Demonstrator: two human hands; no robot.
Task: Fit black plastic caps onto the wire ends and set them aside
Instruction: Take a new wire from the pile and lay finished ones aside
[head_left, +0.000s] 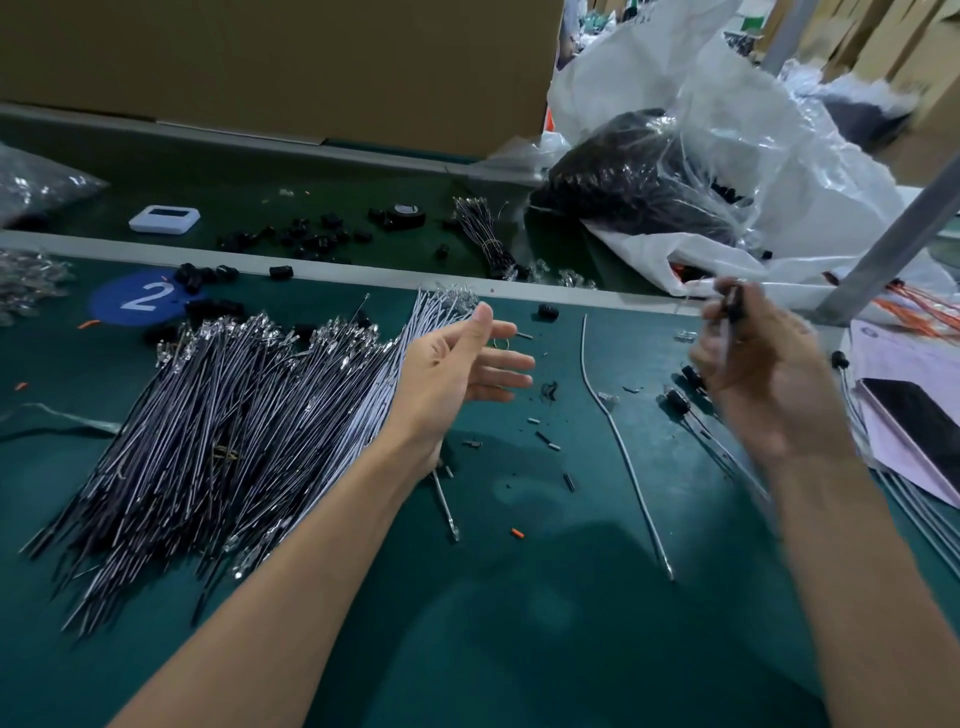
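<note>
**A few wires capped, a big pile still waiting**

Head view. The table (519, 597) carries a broad wire pile (234, 415) on the left, and as far as I can see none of those ends wears a cap yet. Their long axis runs from near-left to far-right, with the clear, shiny terminals fanned out at the far end.

To the right, just beside the right hand (763, 379), lie a few finished wires (680, 402). Their black caps point to the far left and their thin tails trail off toward the near right. By that count the job looks barely begun: a handful done, several hundred left.

Loose caps (208, 275) are scattered along the far edge of the table, with more beyond the rail. A stray wire (618, 431) lies alone between the two hands, running near to far.

The left hand (467, 364) hovers at the right edge of the pile. Its grip is apart, fingers straight and holding nothing.

The right hand is raised and blurred. Its grip seems clamped on a held wire (734, 309), whose dark, cap-like end sticks up and away from the person, the long axis close to upright. Whether that cap is fully seated cannot be told through the blur.

A plastic bag (779, 156) of dark parts sits far right.
</note>
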